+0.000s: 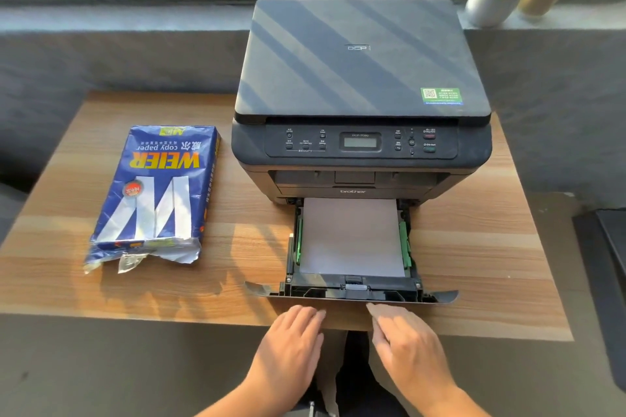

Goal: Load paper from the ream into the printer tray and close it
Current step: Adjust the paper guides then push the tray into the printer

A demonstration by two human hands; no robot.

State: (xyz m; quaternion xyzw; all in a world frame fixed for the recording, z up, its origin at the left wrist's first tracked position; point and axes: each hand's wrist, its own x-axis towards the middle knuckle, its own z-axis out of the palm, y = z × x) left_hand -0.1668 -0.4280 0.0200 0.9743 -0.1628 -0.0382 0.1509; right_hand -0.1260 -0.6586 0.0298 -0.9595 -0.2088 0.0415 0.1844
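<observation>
Paper tray (352, 294), loaded and rigid, should slide lightly when pushed at its front lip; both hands' fingers (306, 315) hover open, empty.

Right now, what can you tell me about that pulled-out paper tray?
The paper tray is black plastic, drawn out from the printer's base over the wooden table. A flat stack of white paper lies in it between green side guides. Its wide front panel faces the person; both hands hover just short of it, fingers open.
</observation>
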